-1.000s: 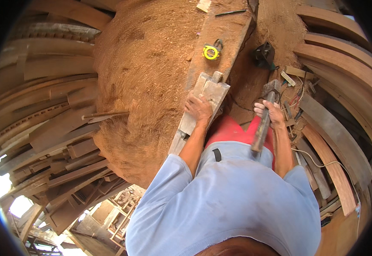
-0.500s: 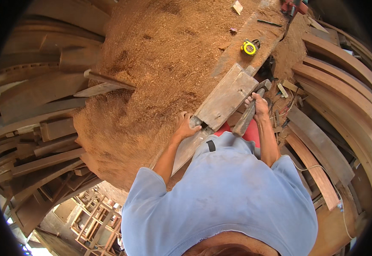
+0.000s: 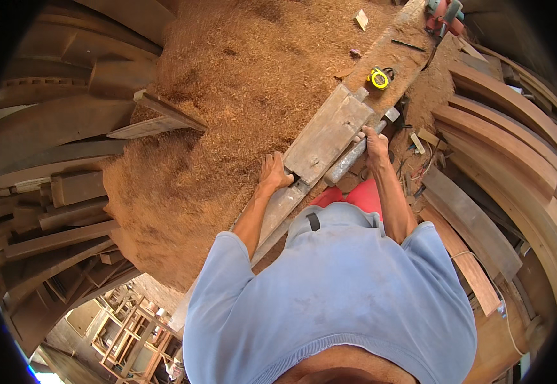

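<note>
A short, thick wooden block (image 3: pixel 329 136) with a worn, greyish face lies on a long narrow plank (image 3: pixel 278 213). My left hand (image 3: pixel 274 171) is closed on the block's near end, the thumb beside a dark gap there and the fingers over the far-left side. In my right hand (image 3: pixel 377 144) is a hammer (image 3: pixel 347 161) with a thick, worn handle, its fingers wrapped round it. The hammer lies along the block's right side, its pale end (image 3: pixel 392 114) beyond the hand. Whether it touches the block I cannot tell.
A large heap of sawdust (image 3: pixel 227 121) spreads to the left. On the plank's far part are a yellow tape measure (image 3: pixel 379 78) and a dark thin stick (image 3: pixel 408 45). A red power tool (image 3: pixel 445 18) stands at the far right. Boards (image 3: pixel 502 134) are stacked on both sides.
My right hand has brought the hammer left and slightly away from me, turning it alongside the block. My left hand has stayed at the block's near end. The whole view has shifted slightly.
</note>
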`<state>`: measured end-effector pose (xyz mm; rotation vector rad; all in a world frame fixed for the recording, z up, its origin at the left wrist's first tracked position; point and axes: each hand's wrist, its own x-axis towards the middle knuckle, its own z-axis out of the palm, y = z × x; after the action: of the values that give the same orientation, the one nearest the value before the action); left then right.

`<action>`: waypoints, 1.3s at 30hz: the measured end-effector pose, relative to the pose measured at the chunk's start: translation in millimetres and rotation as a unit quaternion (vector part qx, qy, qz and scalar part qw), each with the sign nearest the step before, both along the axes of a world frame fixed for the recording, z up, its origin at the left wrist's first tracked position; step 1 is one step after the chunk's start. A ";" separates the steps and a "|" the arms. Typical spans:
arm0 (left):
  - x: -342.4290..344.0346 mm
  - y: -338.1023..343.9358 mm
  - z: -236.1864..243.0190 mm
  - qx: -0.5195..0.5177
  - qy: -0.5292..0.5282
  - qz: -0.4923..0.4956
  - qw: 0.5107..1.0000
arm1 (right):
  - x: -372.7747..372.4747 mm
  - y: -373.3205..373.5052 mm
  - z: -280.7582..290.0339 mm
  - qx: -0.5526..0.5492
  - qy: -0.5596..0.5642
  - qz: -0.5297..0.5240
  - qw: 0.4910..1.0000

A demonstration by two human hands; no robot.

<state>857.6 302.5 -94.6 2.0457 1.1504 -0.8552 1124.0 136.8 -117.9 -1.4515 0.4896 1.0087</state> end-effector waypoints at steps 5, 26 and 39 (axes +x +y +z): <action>-1.7 1.2 -12.4 -0.011 -0.016 -0.012 1.000 | -0.6 1.8 9.0 0.039 0.038 -0.072 0.996; 12.8 -95.6 87.3 0.062 -0.123 -0.094 0.986 | 5.4 -48.2 12.1 0.081 0.054 -0.027 0.995; 2.8 -93.1 55.7 -0.001 -0.151 -0.042 0.988 | -1.3 -73.1 31.6 0.152 0.110 -0.077 0.979</action>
<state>860.5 209.4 -38.9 2.1445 0.9030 -0.5584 1122.7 63.7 -86.3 -1.0212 0.5715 1.0743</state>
